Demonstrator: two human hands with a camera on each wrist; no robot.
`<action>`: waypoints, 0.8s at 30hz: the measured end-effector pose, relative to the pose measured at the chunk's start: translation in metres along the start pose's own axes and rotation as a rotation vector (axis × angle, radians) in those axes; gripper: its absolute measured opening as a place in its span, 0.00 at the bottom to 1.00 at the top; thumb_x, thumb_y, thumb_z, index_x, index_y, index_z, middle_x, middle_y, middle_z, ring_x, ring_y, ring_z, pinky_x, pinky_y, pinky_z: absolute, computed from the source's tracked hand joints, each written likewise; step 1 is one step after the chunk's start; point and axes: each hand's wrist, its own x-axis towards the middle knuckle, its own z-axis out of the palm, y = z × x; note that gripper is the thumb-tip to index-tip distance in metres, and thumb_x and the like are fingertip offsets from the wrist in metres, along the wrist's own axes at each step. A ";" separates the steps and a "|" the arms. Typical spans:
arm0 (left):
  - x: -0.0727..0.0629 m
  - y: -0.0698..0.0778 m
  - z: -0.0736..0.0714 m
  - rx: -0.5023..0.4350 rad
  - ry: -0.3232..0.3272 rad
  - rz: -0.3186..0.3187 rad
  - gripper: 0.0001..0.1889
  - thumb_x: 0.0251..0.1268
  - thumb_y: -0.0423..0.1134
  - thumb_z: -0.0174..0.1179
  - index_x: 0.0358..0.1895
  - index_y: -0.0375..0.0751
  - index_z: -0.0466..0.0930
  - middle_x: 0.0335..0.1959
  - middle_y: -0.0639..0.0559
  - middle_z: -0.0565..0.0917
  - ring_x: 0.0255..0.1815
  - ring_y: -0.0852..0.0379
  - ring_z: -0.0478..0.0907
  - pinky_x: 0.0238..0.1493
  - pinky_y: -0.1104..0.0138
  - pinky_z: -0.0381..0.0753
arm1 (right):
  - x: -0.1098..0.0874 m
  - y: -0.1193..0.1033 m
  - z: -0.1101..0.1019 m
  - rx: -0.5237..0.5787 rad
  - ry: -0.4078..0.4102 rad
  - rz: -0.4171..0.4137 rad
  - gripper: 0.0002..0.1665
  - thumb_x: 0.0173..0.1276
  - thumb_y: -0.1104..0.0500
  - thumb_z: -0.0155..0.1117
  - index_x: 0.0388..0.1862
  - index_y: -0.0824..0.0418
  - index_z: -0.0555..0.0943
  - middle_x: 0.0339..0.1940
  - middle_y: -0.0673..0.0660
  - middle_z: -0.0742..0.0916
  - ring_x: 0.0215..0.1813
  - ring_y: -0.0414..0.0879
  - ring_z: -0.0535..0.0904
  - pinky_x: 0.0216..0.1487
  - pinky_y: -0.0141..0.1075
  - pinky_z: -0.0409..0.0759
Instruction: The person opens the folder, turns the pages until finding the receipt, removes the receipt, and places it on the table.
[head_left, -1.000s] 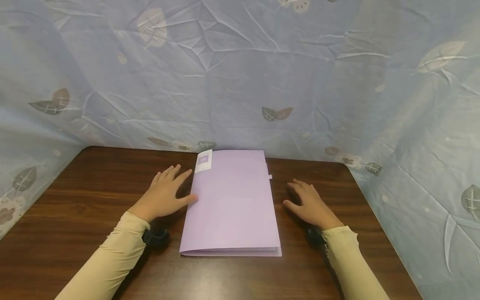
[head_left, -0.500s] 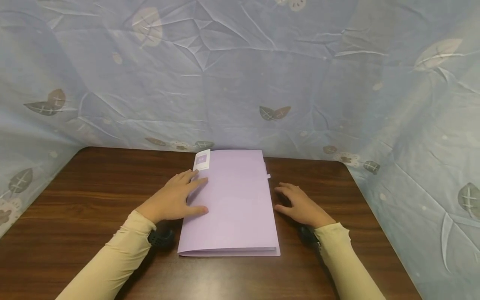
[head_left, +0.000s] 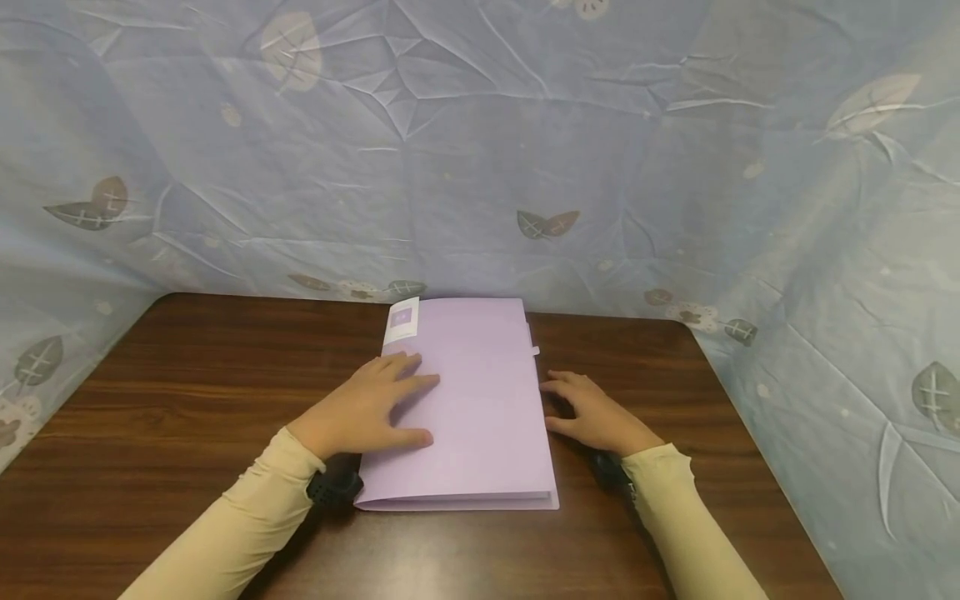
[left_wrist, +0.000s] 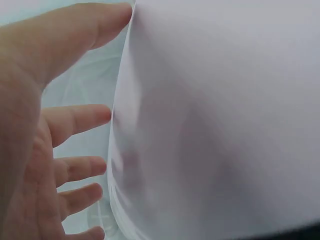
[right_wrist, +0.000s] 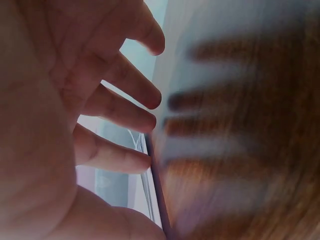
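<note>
A pale purple file folder (head_left: 480, 400) lies flat on the dark wooden table, with a white label (head_left: 402, 319) at its upper left corner and a small white tab (head_left: 536, 351) on its right edge. My left hand (head_left: 367, 408) rests over the folder's left side, fingers spread. In the left wrist view its fingertips (left_wrist: 102, 114) meet the cover's surface. Beside the folder's right edge is my right hand (head_left: 596, 414), holding nothing. Its relaxed fingers (right_wrist: 125, 117) point at the edge, close over the wood, in the right wrist view.
The wooden table (head_left: 187, 392) extends to both sides of the folder. A pale blue leaf-patterned cloth (head_left: 465, 150) hangs behind it and along both sides. Each wrist wears a dark band, the left one (head_left: 333, 485) near the folder's lower left corner.
My left hand has moved right, from the folder's left edge onto its cover. My right hand has shifted left to the folder's right edge. The folder stays in place.
</note>
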 end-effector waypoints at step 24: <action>0.000 0.049 0.009 0.062 -0.094 0.080 0.50 0.52 0.75 0.67 0.76 0.50 0.72 0.78 0.36 0.66 0.78 0.35 0.62 0.78 0.44 0.58 | 0.000 0.004 0.002 0.026 -0.023 -0.015 0.31 0.72 0.54 0.70 0.70 0.64 0.77 0.77 0.69 0.70 0.79 0.68 0.61 0.75 0.64 0.62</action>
